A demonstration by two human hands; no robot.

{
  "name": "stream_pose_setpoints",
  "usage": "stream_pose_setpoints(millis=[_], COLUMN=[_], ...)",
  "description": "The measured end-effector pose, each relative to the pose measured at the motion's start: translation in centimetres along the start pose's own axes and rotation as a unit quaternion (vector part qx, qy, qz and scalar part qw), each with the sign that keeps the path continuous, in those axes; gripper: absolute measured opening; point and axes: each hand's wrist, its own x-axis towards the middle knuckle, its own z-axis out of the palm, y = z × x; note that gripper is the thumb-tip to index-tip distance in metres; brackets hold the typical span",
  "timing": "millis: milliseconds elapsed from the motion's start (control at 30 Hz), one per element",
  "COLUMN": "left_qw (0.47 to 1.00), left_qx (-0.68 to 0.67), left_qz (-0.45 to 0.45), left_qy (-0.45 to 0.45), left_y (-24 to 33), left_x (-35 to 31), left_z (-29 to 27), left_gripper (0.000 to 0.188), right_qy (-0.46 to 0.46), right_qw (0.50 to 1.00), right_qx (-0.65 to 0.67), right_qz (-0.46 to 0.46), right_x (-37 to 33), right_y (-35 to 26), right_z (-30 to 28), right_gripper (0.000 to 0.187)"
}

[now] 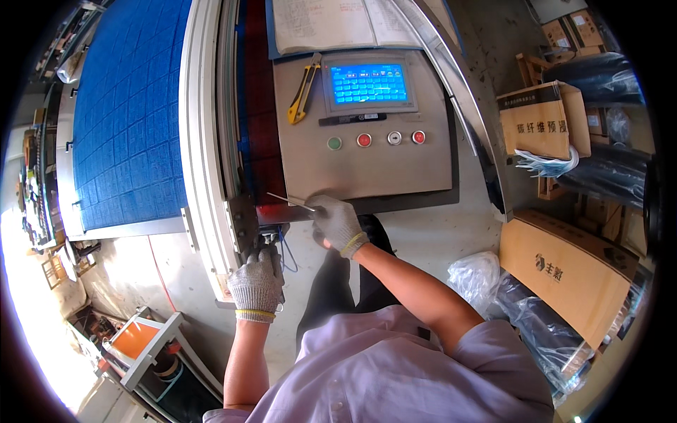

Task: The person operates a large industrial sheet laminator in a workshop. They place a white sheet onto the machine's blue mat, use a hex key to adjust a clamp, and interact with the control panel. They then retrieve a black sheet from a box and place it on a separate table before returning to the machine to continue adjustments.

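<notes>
Over at the far left, a blue gridded bed (134,134) stretches away from the person, and an orange panel (136,340) sits on a rack at the near left. Right of the bed runs a pale metal rail (201,127), with a dark end bracket (242,225) at its near end. The left hand (255,282), in a grey knit glove with a yellow cuff, is up against that bracket; its fingers are bent, but I can't tell whether they grip anything. A thin blue cable (285,250) loops just right of it. The right hand (338,222), gloved alike, pinches a thin metal rod (289,201), which sticks out leftward toward the bracket, just off the near left corner of a grey control panel (367,169). On that panel, left to right, lie a yellow utility knife (305,88), a row of round buttons beginning with a green button (334,144), a black marker (352,120) and a lit blue screen (369,84). An open notebook (324,25) lies beyond. Farther right, cardboard boxes (564,271) stand among dark, plastic-wrapped rolls (599,180).
</notes>
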Motion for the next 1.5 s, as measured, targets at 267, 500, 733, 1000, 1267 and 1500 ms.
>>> stream_pose_setpoints(millis=[267,500,733,1000,1267,1500], left_qw=[1.0,1.0,1.0,1.0,1.0,0.999], left_qx=[0.02,0.012,0.018,0.021,0.027,0.028], left_qz=[0.006,0.003,-0.003,-0.003,0.002,-0.004], left_qy=[-0.002,0.017,-0.004,-0.001,0.012,0.024], left_y=[0.2,0.4,0.3,0.4,0.3,0.4], left_x=[0.0,0.1,0.2,0.3,0.2,0.2], left_z=[-0.1,-0.2,-0.3,0.0,0.1,0.2], left_gripper=[0.027,0.027,0.028,0.028,0.028,0.027], right_qy=[-0.005,0.001,0.004,0.034,-0.059,-0.184], right_qw=[0.997,0.996,0.996,0.947,0.94,0.912], right_qx=[-0.002,-0.02,-0.002,-0.228,-0.322,0.176], right_qz=[-0.074,-0.09,-0.086,-0.224,-0.094,0.321], right_x=[0.5,0.3,0.8,1.7,2.8,5.5], right_y=[1.7,1.9,2.3,0.2,-2.2,-1.3], right_z=[1.9,2.0,2.4,1.9,0.9,0.1], right_gripper=[0.016,0.015,0.016,0.023,0.02,0.013])
